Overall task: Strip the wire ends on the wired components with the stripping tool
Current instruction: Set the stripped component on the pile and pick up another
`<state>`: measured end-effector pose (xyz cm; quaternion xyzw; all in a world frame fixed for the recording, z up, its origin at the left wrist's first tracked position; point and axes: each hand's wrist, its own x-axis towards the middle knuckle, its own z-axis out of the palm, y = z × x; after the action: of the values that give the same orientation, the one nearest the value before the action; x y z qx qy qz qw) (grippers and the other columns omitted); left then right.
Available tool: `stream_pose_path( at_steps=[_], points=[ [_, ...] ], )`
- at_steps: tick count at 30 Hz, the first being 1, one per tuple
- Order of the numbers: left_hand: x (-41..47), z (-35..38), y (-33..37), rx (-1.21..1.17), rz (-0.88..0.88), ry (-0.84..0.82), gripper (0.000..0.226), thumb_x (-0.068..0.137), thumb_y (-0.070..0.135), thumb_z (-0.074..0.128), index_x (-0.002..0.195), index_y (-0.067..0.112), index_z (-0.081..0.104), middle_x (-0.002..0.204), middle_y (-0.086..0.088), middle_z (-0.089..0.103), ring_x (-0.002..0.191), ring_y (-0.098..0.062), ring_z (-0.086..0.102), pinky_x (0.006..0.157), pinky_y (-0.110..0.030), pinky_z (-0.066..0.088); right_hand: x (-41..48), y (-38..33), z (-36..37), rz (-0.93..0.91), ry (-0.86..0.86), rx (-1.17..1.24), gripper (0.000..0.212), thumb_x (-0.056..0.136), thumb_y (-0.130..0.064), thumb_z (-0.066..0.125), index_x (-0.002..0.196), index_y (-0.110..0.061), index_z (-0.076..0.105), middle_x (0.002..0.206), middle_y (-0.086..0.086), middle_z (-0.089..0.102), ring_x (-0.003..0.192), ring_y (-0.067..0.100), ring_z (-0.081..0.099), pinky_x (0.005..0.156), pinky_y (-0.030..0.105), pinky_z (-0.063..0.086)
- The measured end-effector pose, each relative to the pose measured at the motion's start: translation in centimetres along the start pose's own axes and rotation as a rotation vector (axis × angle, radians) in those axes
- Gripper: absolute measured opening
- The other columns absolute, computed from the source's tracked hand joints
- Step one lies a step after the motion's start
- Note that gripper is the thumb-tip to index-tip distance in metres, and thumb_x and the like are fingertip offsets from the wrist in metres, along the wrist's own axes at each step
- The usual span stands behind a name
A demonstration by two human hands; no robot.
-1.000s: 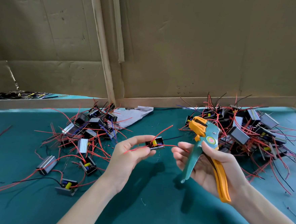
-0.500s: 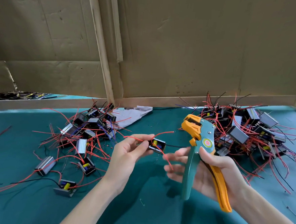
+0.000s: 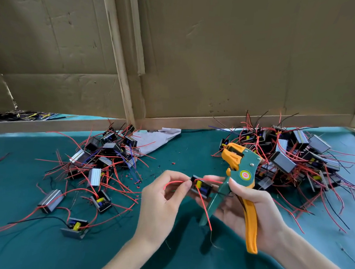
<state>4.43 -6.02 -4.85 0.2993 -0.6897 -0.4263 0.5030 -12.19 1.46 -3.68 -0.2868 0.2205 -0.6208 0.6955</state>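
My right hand [image 3: 249, 210] grips the stripping tool [image 3: 240, 180], green with orange jaws and an orange handle, held upright with its jaws at the top. A small black component [image 3: 202, 187] with a yellow part sits between my hands, resting against the fingers of my right hand. My left hand [image 3: 163, 198] pinches a red wire [image 3: 175, 182] that loops out of this component. A second red wire [image 3: 205, 212] hangs down from it with a bare end.
A pile of wired components [image 3: 296, 159] lies at the right on the green table cover [image 3: 27, 250]. Another scattered group [image 3: 99, 164] lies at the left, near a crumpled grey paper [image 3: 157, 137]. Cardboard walls [image 3: 219, 63] stand behind. Red insulation bits [image 3: 135, 178] dot the middle.
Both hands have come closer together. The component has moved right against my right hand's fingers, and my left hand now pinches its looped red wire.
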Motion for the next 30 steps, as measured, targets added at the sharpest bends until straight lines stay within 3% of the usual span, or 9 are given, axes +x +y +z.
stream_pose_path(
  at_steps=[7,10,12,14,17,20,24,30],
  points=[
    [0.7,-1.0,0.2,0.206,0.084,-0.157,0.012,0.086,0.010,0.068,0.077,0.018,0.067,0.077,0.015,0.068,0.070,-0.002,0.062,0.070,-0.010,0.044,0.4,-0.3,-1.1,0.111,0.018,-0.097,0.060,0.066,-0.022,0.085,0.112,0.011,0.066,0.129,0.030,0.058,0.120,0.048,0.055,0.090,0.043,0.054],
    [0.7,-0.9,0.2,0.085,-0.007,-0.234,0.010,0.089,0.016,0.063,0.080,0.019,0.063,0.098,0.011,0.070,0.088,-0.009,0.066,0.082,-0.030,0.054,0.6,-0.6,-1.8,0.123,0.020,-0.126,0.060,0.067,-0.021,0.083,0.114,0.012,0.064,0.131,0.030,0.057,0.121,0.050,0.053,0.089,0.045,0.054],
    [0.4,-0.6,0.1,0.041,-0.047,-0.247,0.012,0.090,0.028,0.061,0.081,0.021,0.060,0.109,0.011,0.068,0.098,-0.016,0.066,0.088,-0.047,0.052,0.7,-0.8,-2.1,0.136,0.017,-0.130,0.060,0.071,-0.020,0.082,0.117,0.012,0.062,0.132,0.031,0.055,0.121,0.051,0.052,0.090,0.044,0.054],
    [0.1,-0.5,0.0,0.063,-0.022,-0.244,0.012,0.092,0.029,0.058,0.082,0.024,0.057,0.113,0.014,0.067,0.097,-0.023,0.066,0.088,-0.052,0.050,0.8,-0.8,-2.4,0.154,0.000,-0.129,0.058,0.075,-0.020,0.079,0.119,0.013,0.060,0.132,0.031,0.055,0.122,0.051,0.052,0.092,0.045,0.052],
    [-0.3,-0.4,-0.4,0.198,0.126,-0.247,0.010,0.096,0.016,0.052,0.087,0.022,0.053,0.114,0.012,0.067,0.103,-0.013,0.064,0.091,-0.040,0.050,0.9,-0.8,-2.6,0.159,-0.021,-0.113,0.055,0.080,-0.020,0.074,0.120,0.014,0.059,0.131,0.034,0.054,0.121,0.053,0.051,0.101,0.052,0.046],
    [-0.3,-0.4,-0.3,0.317,0.241,-0.230,0.007,0.094,0.017,0.050,0.090,0.022,0.053,0.105,0.007,0.066,0.101,-0.008,0.062,0.087,-0.029,0.049,1.0,-0.6,-2.6,0.173,-0.044,-0.106,0.052,0.080,-0.020,0.073,0.118,0.014,0.061,0.129,0.033,0.056,0.121,0.050,0.053,0.099,0.053,0.047],
    [0.0,-0.7,0.0,0.364,0.228,-0.236,0.008,0.094,0.025,0.051,0.088,0.022,0.054,0.084,0.010,0.063,0.077,-0.005,0.059,0.072,-0.022,0.046,0.9,-0.1,-2.5,0.220,-0.046,-0.107,0.052,0.076,-0.016,0.076,0.114,0.016,0.062,0.125,0.034,0.058,0.117,0.051,0.055,0.095,0.051,0.049],
    [0.6,-0.9,0.7,0.262,0.098,-0.246,0.010,0.091,0.017,0.063,0.081,0.019,0.061,0.079,0.014,0.065,0.072,-0.005,0.060,0.070,-0.013,0.042,0.8,-0.2,-2.2,0.247,-0.001,-0.126,0.060,0.067,-0.016,0.083,0.114,0.016,0.062,0.123,0.036,0.058,0.115,0.054,0.056,0.093,0.051,0.051]
  ],
)
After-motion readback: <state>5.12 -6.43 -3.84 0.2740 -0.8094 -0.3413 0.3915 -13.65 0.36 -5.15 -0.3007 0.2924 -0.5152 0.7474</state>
